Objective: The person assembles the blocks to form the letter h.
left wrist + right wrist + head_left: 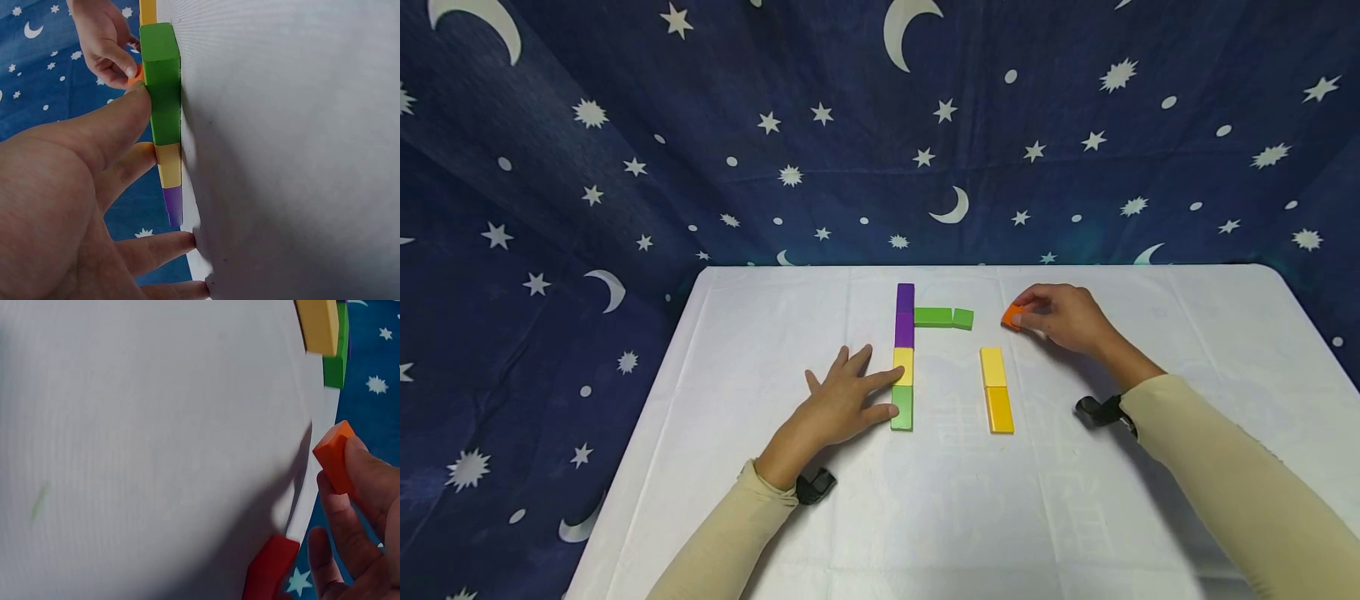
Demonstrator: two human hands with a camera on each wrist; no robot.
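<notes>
My right hand (1063,318) pinches an orange block (334,456) between thumb and fingers, to the right of two green blocks (933,317) laid end to end. My left hand (838,404) has its fingers spread, thumb and index fingertip at the left side of a straight column of blocks. That column runs from a green block (902,408) nearest me through a yellow block (903,366) to two purple blocks (905,315). The green pair reaches right from the purple part. Apart from these, a light yellow block (992,367) and an amber block (999,410) form a short column.
A red block (270,569) lies on the table near my right hand, hidden in the head view. White cloth covers the table (925,517). Behind its far edge hangs a dark blue curtain (850,183) with moons and stars.
</notes>
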